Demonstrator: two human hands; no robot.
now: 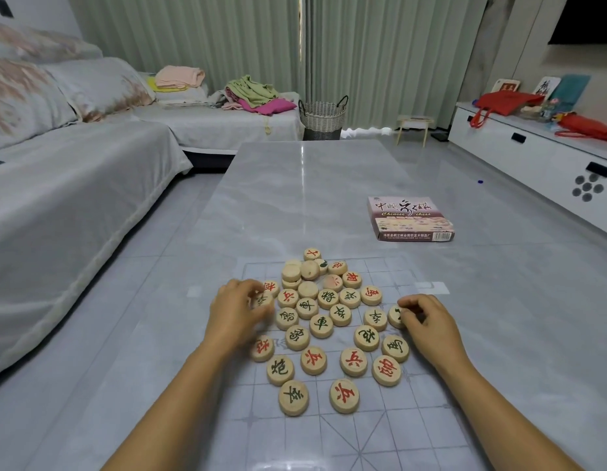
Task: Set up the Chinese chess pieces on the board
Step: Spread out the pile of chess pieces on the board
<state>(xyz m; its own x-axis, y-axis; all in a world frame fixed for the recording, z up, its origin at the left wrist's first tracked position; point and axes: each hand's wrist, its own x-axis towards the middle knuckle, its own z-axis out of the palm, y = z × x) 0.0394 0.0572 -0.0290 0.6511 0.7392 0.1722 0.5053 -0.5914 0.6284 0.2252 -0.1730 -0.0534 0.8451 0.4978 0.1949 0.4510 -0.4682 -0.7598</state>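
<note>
Head view: box far right on worktop. Pieces lie flat, heaped on the board, which runs lengthwise away. Left hand fingers pinch a left-edge piece; right hand, a right-edge piece.

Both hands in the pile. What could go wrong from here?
1. Stacked pieces at the heap's far end, one tipped up, could topple or roll as left hand and right hand pull pieces out.
2. The board looks like a thin clear sheet on a glossy table; dragging pieces may shift it.
3. Several pieces lie blank side up; colours could get mixed.
</note>
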